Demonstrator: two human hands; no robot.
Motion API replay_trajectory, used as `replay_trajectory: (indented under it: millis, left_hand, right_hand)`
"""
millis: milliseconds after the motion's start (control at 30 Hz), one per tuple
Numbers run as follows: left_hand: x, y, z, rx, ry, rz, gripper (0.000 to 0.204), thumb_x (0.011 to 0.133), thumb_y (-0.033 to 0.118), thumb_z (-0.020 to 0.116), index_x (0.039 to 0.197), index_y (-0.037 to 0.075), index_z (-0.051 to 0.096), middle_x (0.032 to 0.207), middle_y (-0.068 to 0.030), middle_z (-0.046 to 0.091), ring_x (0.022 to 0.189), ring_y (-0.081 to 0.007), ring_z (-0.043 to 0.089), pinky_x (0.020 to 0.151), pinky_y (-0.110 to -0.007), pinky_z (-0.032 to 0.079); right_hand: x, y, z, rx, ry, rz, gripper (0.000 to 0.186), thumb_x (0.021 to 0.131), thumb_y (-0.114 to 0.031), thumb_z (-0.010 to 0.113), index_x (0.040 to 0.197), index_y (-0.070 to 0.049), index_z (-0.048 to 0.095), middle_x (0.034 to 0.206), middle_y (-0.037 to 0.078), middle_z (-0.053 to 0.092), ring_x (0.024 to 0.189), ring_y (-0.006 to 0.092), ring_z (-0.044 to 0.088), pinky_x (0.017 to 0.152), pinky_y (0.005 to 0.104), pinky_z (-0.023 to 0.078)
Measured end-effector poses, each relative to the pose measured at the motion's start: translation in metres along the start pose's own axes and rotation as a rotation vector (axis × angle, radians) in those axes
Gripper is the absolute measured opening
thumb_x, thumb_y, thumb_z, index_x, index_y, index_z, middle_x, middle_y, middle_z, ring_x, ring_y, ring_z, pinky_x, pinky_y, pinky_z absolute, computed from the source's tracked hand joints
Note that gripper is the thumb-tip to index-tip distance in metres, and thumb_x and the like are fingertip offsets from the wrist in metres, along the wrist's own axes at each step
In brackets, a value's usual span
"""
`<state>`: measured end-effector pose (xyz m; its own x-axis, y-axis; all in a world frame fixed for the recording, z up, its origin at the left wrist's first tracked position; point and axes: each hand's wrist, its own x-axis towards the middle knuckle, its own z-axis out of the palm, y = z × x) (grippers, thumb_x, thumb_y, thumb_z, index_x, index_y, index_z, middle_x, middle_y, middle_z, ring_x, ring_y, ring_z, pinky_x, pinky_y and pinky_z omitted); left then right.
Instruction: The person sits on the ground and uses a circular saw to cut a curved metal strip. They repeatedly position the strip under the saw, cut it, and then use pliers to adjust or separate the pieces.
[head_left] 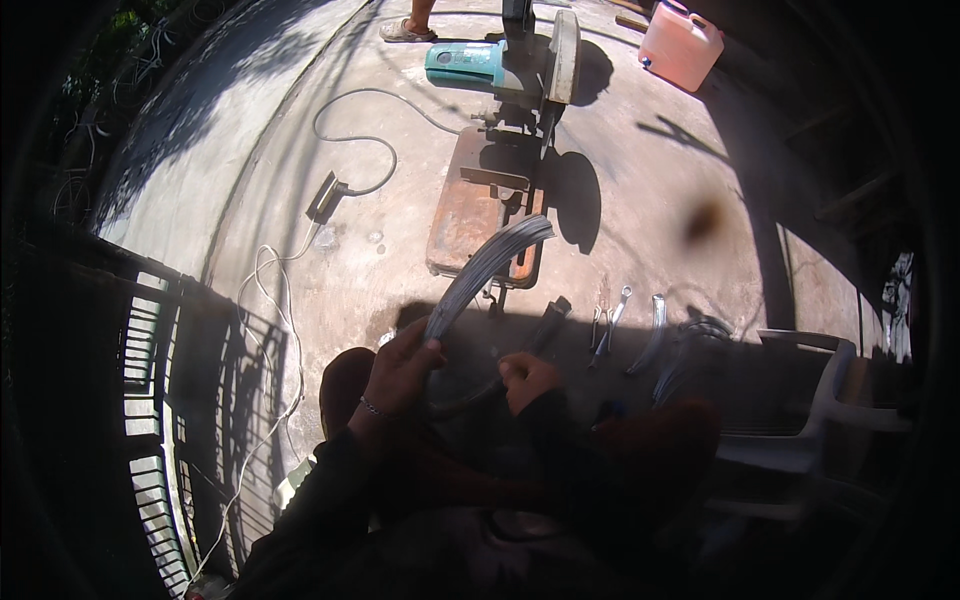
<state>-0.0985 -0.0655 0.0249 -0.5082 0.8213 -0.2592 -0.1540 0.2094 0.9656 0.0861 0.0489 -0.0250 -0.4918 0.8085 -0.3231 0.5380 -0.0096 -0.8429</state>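
My left hand is closed around the lower end of a curved bundle of grey metal wires. The bundle rises from the fist and bends right, its far end over the saw's base. In shadow to the right, my right hand has its fingers pressed together; whatever it may hold is too dark to name. Just beyond that hand, another dark wire bundle lies on the ground. A chop saw with a teal motor stands ahead on a rusty orange base.
Wrenches and more curved wire bundles lie right of my hands. A white plastic chair stands at right, a pink jug far right. A power strip with cords lies left. Another person's foot is behind the saw.
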Motion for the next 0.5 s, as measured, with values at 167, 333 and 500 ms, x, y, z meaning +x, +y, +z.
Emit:
replay_trajectory:
  millis: [167, 333, 500]
  left_hand:
    - [0.001, -0.009, 0.012, 0.199, 0.006, 0.159, 0.042, 0.1, 0.022, 0.063, 0.137, 0.005, 0.056, 0.099, -0.0114, 0.069, 0.086, -0.0184, 0.067, 0.077, -0.033, 0.053]
    - [0.007, 0.006, 0.035, 0.359, 0.026, 0.302, 0.036, 0.098, 0.026, 0.064, 0.128, 0.007, 0.061, 0.102, -0.0203, 0.069, 0.092, -0.0332, 0.071, 0.077, -0.04, 0.054]
    - [0.02, 0.013, 0.047, 0.426, -0.08, 0.43, 0.039, 0.097, 0.023, 0.066, 0.129, 0.001, 0.061, 0.098, -0.0173, 0.072, 0.086, -0.0244, 0.072, 0.075, -0.035, 0.054]
  right_hand:
    - [-0.011, -0.023, -0.005, -0.066, 0.021, -0.106, 0.021, 0.093, -0.019, 0.065, 0.104, -0.003, 0.073, 0.089, 0.016, 0.073, 0.085, 0.026, 0.071, 0.08, 0.0359, 0.054]
    - [-0.015, -0.039, -0.011, -0.018, 0.147, -0.307, 0.019, 0.092, -0.017, 0.065, 0.101, -0.002, 0.072, 0.088, 0.018, 0.071, 0.085, 0.0283, 0.071, 0.078, 0.0361, 0.053]
    - [-0.012, -0.044, -0.02, 0.034, 0.236, -0.367, 0.015, 0.092, -0.013, 0.064, 0.098, -0.002, 0.07, 0.087, 0.018, 0.068, 0.083, 0.0343, 0.068, 0.075, 0.0403, 0.052]
